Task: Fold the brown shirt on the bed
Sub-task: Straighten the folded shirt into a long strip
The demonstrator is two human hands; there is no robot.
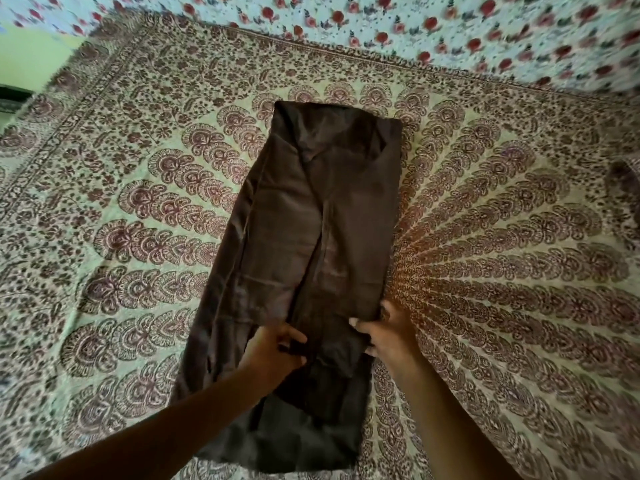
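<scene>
Brown shirt laid lengthwise on the patterned bedspread, running from far to near about mid-bed, already narrowed into a long strip with both sides turned in. Far end squared off; 1 long crease down the middle. Near end darker, lying flat toward the bed's near edge.

Left hand on the shirt's near part, left of the centre crease. Fingers curled and pinched shut on a fold of brown cloth, thumb on top, knuckles pointing far. Forearm reaching in from the near left corner.

Right hand at the shirt's right edge, level with the left hand. Fingers closed over the cloth edge, thumb pointing left across the fabric, other fingers tucked under or behind the fold and mostly hidden. Palm partly over the bedspread just beside the shirt. Forearm coming in from the near right.

Both hands clamped on the same band of cloth across the strip, a short gap of brown fabric between them, not touching each other.

Flowered sheet with red blooms beyond the bedspread's far edge. Green wall at far left. Dark blurred thing at the right edge, too unclear to tell what.
</scene>
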